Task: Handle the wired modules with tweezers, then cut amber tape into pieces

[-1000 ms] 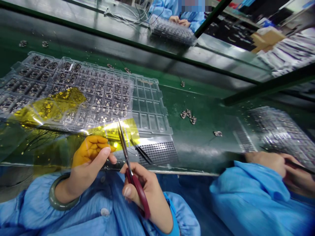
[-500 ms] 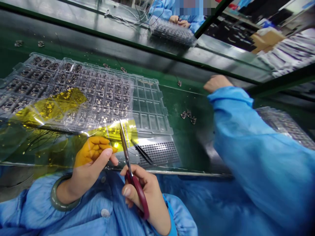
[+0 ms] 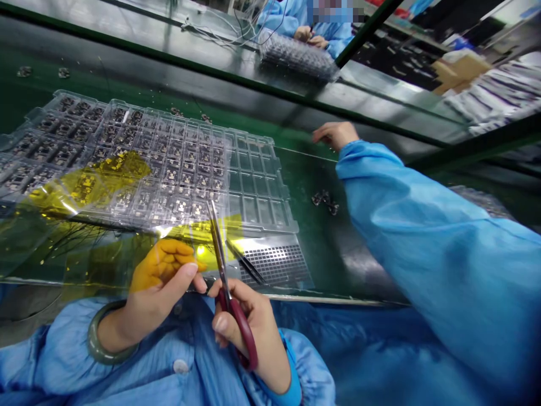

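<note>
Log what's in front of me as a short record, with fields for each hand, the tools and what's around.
Left hand: holds yellow film, thumb in front, fingers behind
Right hand: holds red-handled scissors
Blades: over the film; contact unclear
Beyond hands: clear tray, small circuit boards in many pockets
Near the tray: black tweezers on a gridded sheet
Co-worker's hand: over the bench, to the right; blue sleeve

The scissors (image 3: 223, 273) have shiny metal blades, the yellow film (image 3: 195, 232) glossy plastic.
</note>
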`<state>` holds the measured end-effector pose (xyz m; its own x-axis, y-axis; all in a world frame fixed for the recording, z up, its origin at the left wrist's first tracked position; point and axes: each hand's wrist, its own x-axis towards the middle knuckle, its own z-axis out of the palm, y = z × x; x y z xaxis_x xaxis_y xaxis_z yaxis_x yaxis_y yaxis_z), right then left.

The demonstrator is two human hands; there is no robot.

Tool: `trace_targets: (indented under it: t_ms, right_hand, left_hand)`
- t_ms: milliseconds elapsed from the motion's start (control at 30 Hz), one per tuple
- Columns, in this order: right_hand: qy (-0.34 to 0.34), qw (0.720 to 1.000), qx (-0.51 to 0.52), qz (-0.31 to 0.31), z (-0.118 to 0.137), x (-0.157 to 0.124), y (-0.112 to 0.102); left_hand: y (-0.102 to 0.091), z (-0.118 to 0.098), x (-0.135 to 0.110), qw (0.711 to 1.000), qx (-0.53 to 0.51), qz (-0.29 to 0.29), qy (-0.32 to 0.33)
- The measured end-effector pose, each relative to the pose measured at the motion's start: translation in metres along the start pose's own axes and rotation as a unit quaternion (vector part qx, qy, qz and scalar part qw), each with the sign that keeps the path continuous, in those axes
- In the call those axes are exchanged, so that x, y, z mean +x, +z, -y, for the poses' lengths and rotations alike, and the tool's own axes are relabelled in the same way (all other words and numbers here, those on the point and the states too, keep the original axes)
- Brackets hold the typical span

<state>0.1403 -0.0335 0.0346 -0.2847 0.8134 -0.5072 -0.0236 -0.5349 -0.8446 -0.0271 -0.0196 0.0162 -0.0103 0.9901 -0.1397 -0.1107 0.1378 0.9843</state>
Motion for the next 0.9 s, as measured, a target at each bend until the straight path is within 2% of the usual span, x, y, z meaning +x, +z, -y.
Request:
trace_targets:
  t_ms: [367,667,900]
  right_hand:
    - [-0.049,0.998,-0.038,0.004,-0.001,0.006,0.002]
    - [-0.033,0.999,-0.018,0.004,-0.006,0.007,0.002]
    - [-0.066,0.997,-0.033,0.018,-0.009,0.008,0.000]
  left_hand:
    - [-0.008,0.000,0.001,0.999,0.031,0.019,-0.004]
    - [-0.009,0.001,0.000,0.998,0.051,0.027,0.004]
    - [-0.007,0.001,0.002,1.000,0.013,0.025,-0.002]
